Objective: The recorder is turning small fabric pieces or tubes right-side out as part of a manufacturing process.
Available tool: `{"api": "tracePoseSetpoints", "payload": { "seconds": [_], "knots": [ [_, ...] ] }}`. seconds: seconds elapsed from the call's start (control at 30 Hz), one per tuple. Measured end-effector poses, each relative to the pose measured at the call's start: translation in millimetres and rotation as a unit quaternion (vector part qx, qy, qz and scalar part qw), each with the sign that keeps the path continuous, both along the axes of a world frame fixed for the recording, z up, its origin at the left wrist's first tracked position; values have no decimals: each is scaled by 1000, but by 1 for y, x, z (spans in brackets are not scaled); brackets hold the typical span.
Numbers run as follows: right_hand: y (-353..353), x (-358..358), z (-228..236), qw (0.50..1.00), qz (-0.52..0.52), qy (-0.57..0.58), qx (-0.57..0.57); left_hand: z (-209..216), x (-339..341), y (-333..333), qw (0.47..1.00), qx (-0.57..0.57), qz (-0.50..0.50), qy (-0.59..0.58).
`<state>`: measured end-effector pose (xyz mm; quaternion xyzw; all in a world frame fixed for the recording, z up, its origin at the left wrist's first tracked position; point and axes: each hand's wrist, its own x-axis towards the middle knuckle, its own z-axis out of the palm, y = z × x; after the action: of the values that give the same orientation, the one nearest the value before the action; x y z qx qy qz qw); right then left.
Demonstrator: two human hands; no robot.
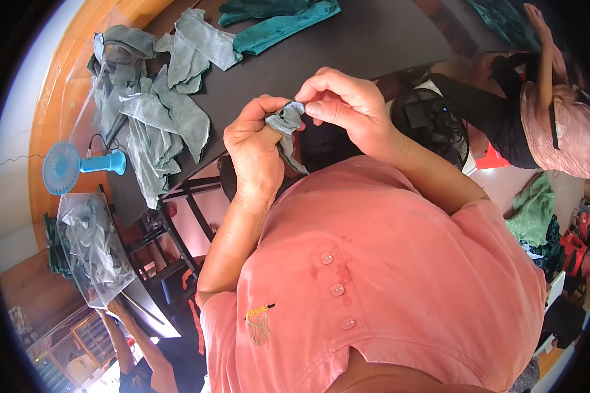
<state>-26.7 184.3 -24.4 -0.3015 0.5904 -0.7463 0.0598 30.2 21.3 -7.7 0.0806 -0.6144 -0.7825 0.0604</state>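
In front of my chest, my left hand [254, 141] is closed around a small, bunched piece of grey-green cloth [284, 123], its fingers wrapped about it and its thumb against it. A narrow strip of this cloth hangs below the hand. My right hand [351, 108] pinches the cloth's upper right edge between thumb and forefinger, with the other fingers curled. Whether anything small sits in that pinch cannot be made out. Both hands are raised just before the near edge of a dark table [387, 39].
Grey-green cloth pieces [170, 111] lie heaped on the table's left side, dark green ones [288, 29] at the far side. A blue fan [62, 168] stands left, near a clear bin of cloth [98, 249]. A black fan [429, 121] and a co-worker [560, 124] are at right.
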Motion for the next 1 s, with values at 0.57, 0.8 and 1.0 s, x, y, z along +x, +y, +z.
{"api": "tracePoseSetpoints", "payload": {
  "seconds": [0.57, 0.8, 1.0],
  "knots": [
    [-32, -8, 6, 927, -174, 327, 57, 5, 12, 9, 993, 38, 69, 85],
    [-38, 3, 16, 917, -197, 346, 18, -1, 12, 2, 986, 89, 125, 59],
    [-42, 17, 25, 885, -208, 409, 75, 3, 7, 8, 979, 7, 185, 80]
  ]
}}
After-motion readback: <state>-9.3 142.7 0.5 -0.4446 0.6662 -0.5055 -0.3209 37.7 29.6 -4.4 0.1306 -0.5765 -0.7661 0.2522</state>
